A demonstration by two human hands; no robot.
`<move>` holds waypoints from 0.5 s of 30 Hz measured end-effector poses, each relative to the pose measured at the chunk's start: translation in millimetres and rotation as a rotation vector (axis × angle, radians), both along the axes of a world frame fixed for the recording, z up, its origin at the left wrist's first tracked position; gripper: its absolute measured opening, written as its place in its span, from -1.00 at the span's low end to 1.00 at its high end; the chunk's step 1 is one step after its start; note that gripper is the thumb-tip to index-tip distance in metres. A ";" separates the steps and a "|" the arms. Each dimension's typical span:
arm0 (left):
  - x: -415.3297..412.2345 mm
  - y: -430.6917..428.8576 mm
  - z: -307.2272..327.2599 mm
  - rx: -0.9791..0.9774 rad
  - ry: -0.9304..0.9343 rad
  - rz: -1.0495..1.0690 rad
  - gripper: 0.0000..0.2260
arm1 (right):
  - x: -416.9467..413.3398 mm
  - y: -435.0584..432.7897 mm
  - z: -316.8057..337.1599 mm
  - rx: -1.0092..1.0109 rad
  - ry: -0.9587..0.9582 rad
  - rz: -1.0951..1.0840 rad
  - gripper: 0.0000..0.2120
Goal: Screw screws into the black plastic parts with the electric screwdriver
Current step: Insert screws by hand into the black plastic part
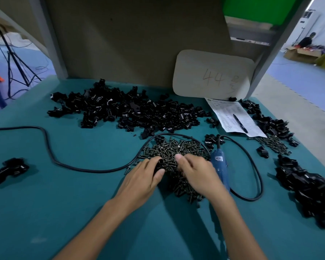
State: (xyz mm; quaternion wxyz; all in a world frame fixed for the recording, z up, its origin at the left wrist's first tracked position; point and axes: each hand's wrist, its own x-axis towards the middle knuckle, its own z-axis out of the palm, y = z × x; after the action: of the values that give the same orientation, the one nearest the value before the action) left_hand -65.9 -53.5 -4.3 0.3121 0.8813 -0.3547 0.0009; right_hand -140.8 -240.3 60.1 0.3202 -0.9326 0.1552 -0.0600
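The left grip (144,177) is curling its fingers and thumb around a small black plastic part (160,163), holding it over the near-left edge of a heap of dark metal screws (176,150). Just beside it, the right grip (197,175) is dipping its bent fingers into the same heap (whether it is pinching a screw there, I cannot tell). A blue electric screwdriver (220,166) is lying touching the outer side of the right grip, and its black rubber cable (51,152) is looping around the far side of the screws and running off well to the left of the left grip.

Everything is resting on a teal-green covered desk (64,203). Beyond both grips, a wide pile of black plastic parts (129,111) is spreading along the desk's back edge. Well to the right of the right grip, a second black heap of parts (308,188) is sitting near the desk's edge. A printed white paper sheet (231,113) is lying beyond and to the right of that grip, with a black pen (240,123) on it. A lone black plastic piece (9,170) is lying far to the left of the left grip.

A plain beige back panel (129,44) is closing off the desk, with a rounded beige card marked "44" (212,76) leaning against it. A pale blue workshop floor (298,76) is showing on the right, where a brown cardboard box (298,53) is standing.
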 end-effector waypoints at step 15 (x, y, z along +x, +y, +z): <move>1.8 -3.9 -5.6 0.012 -0.032 0.027 -0.42 | -64.1 -88.1 -0.5 0.857 -0.194 -0.396 -0.45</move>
State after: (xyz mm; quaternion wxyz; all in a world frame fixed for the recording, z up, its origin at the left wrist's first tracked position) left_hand -64.1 -57.4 -10.0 0.3008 0.8879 -0.3477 0.0171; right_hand -204.9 -328.4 59.6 0.6712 -0.6592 0.3100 -0.1370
